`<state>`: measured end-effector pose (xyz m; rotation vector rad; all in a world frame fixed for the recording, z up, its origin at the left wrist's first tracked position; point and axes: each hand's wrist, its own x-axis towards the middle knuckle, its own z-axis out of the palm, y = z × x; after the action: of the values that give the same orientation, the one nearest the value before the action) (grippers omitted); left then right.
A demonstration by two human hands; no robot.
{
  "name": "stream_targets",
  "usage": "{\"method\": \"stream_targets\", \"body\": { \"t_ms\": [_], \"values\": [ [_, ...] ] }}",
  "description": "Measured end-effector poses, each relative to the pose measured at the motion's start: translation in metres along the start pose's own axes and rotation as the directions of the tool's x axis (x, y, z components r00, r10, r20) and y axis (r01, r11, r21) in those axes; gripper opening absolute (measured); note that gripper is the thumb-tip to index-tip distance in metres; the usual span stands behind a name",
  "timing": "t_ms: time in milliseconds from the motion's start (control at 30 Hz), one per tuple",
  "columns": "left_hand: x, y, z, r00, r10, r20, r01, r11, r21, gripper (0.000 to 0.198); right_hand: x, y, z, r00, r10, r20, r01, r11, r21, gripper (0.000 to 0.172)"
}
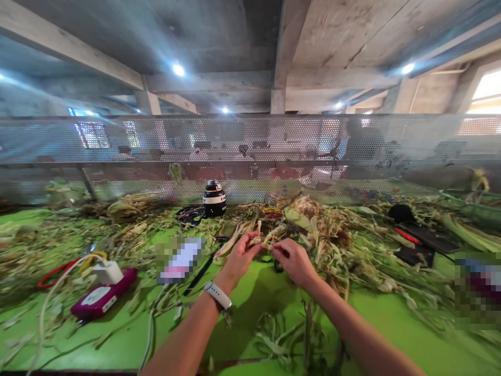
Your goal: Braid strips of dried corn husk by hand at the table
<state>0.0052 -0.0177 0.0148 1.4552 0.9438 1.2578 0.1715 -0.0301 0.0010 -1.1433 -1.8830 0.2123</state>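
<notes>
My left hand (241,257), with a white watch band on its wrist, and my right hand (294,260) meet over a green table (391,324). Both pinch the same strip of dry corn husk (264,241) between their fingertips, the fingers curled. The strip belongs to a heap of dry husks and leaves (313,224) right behind the hands. More husk scraps lie on the table under my forearms.
A magenta power bank with a white plug and cable (102,296) lies at the left, next to a red and yellow loop. A black and white jar (214,199) stands by a perforated metal fence (250,156). Dark flat things with red tools (422,241) lie at the right.
</notes>
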Motion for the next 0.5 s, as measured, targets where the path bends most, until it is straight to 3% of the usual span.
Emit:
{"method": "stream_targets", "body": {
  "t_ms": [133,267,400,500],
  "values": [
    [0.001,-0.006,-0.002,0.999,-0.036,-0.030,0.037,0.999,0.029,0.034,-0.002,-0.003,-0.003,0.986,-0.163,0.028,0.165,0.956,-0.241,0.018],
    [0.004,-0.015,-0.004,0.999,-0.033,0.038,0.030,0.998,0.059,0.033,-0.003,-0.005,-0.001,0.954,-0.291,0.065,0.288,0.842,-0.455,0.017],
    [0.006,-0.018,-0.006,0.983,0.002,0.182,-0.024,0.992,0.120,0.022,-0.002,-0.002,0.001,0.914,-0.398,0.074,0.380,0.782,-0.494,0.014],
    [0.006,-0.015,-0.006,0.959,0.005,0.282,-0.070,0.973,0.220,0.017,-0.001,0.000,0.002,0.914,-0.394,0.102,0.394,0.795,-0.461,0.014]
  ]
}}
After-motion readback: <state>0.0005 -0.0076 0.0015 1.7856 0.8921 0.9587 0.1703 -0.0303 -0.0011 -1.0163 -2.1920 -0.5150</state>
